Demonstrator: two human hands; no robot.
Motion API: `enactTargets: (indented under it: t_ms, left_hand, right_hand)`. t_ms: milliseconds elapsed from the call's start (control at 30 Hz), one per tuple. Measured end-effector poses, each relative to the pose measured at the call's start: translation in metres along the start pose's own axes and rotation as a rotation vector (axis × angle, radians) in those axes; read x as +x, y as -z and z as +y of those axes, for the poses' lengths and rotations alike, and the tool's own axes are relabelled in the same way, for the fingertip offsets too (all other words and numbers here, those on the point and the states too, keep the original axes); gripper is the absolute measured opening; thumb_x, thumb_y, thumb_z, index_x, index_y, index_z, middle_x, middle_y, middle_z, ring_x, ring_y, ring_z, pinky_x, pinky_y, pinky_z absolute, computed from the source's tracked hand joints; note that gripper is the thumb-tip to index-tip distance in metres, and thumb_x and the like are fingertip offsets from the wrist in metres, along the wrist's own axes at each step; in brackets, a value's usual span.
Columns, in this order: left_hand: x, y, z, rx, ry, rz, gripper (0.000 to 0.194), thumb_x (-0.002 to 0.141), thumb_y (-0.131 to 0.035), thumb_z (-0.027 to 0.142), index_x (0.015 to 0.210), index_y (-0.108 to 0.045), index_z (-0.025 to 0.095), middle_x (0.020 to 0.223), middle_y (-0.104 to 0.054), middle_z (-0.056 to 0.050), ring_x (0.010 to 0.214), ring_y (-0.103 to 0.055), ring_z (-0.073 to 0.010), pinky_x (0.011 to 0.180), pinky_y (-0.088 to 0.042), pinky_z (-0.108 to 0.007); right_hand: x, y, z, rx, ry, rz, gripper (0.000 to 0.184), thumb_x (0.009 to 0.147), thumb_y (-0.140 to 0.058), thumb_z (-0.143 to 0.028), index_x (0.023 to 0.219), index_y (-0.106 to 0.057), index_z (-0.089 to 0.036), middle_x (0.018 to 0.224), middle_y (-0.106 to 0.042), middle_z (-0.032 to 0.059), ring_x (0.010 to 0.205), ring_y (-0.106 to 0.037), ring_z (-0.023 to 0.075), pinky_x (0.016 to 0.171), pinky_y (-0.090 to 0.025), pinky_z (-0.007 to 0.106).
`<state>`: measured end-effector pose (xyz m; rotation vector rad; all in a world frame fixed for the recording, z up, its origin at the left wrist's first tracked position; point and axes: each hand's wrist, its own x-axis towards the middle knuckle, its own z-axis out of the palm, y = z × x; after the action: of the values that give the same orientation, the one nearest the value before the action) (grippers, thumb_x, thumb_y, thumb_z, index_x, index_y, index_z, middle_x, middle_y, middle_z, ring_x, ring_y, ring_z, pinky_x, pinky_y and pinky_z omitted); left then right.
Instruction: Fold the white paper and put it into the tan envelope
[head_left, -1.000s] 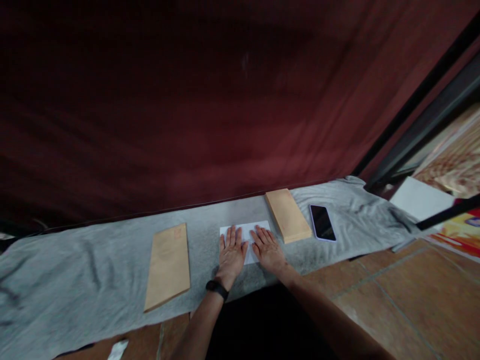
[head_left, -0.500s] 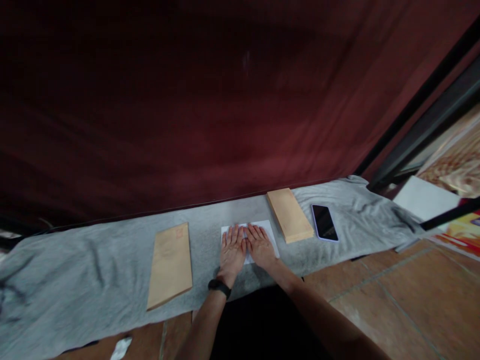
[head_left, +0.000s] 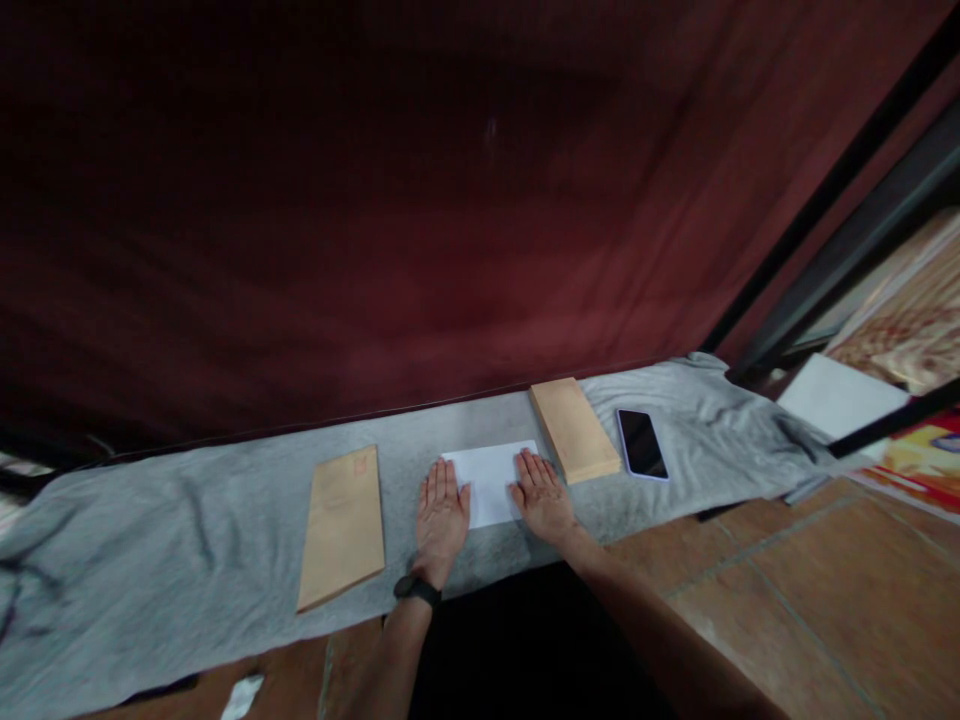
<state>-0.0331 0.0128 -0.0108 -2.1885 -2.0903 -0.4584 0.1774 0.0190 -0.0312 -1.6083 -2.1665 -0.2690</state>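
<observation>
A white sheet of paper (head_left: 491, 482) lies flat on the grey cloth between my hands. My left hand (head_left: 442, 510) rests palm down on its left edge, fingers stretched out. On the right edge lies my right hand (head_left: 544, 497), also flat, with fingers extended. Just beyond it, to the right, is a stack of brown envelopes (head_left: 576, 430). Left of my left hand are brown envelopes (head_left: 343, 530) with a small red mark near the top; how many lie there I cannot tell.
A phone (head_left: 642, 444) lies right of the envelope stack. The grey cloth (head_left: 165, 560) covers a long, low surface against a dark red panel (head_left: 450, 250). Tiled floor (head_left: 795, 580) shows in front. A white scrap (head_left: 242, 697) is on the floor at lower left.
My hands have slid apart from the middle of the paper to its left and right edges, uncovering its centre. The envelopes and phone have stayed in place.
</observation>
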Motion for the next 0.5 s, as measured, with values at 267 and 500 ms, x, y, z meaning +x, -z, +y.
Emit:
enactTargets:
  t_ms: [267,500]
  left_hand:
    - [-0.008,0.008,-0.005,0.022,0.036,-0.025,0.06,0.099,-0.027,0.038,0.15,-0.036,0.007,0.155,-0.041,-0.017,0.147,-0.031,-0.0262,0.121,-0.024,-0.045]
    - [-0.015,0.014,-0.012,0.012,0.043,-0.051,0.059,0.099,-0.026,0.036,0.149,-0.038,0.007,0.155,-0.041,-0.017,0.147,-0.031,-0.0265,0.12,-0.026,-0.048]
  right_hand:
    - [-0.034,0.019,0.012,0.038,0.029,0.0,0.058,0.102,-0.04,-0.032,0.152,-0.03,-0.005,0.15,-0.045,0.0189,0.14,-0.041,0.0288,0.116,-0.033,0.046]
    - [-0.056,0.033,0.017,0.05,0.039,0.0,0.057,0.102,-0.041,-0.032,0.152,-0.031,-0.005,0.149,-0.046,0.0195,0.14,-0.041,0.029,0.116,-0.033,0.047]
